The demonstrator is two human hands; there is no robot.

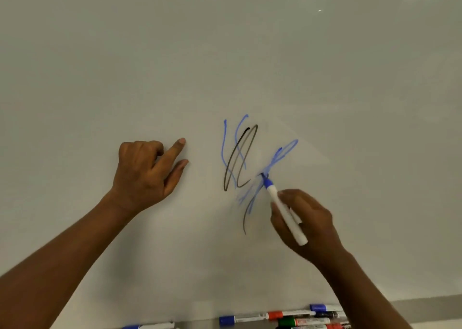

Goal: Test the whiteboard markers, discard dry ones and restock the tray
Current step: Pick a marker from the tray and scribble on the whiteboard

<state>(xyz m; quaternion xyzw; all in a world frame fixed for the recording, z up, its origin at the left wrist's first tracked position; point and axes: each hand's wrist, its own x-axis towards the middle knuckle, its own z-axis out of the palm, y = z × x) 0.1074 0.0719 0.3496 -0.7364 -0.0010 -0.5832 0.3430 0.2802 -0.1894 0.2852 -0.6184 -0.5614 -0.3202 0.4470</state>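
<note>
My right hand [306,225] grips an uncapped white marker with a blue tip [283,208], and the tip touches the whiteboard [250,53] at a patch of blue scribble [271,167]. Black loops [241,156] and thinner blue lines sit just left of it. My left hand [145,172] rests against the board further left, index finger and thumb straight, the other fingers curled under. What those curled fingers hold, if anything, is hidden. On the tray [200,325] at the bottom edge lie several capped markers, among them blue [240,319], red [287,314] and green [300,321].
Another blue-capped marker [150,326] lies alone on the tray's left part. The board's upper area carries only reflections of ceiling lights. A grey strip of wall [430,308] shows below the board at the right.
</note>
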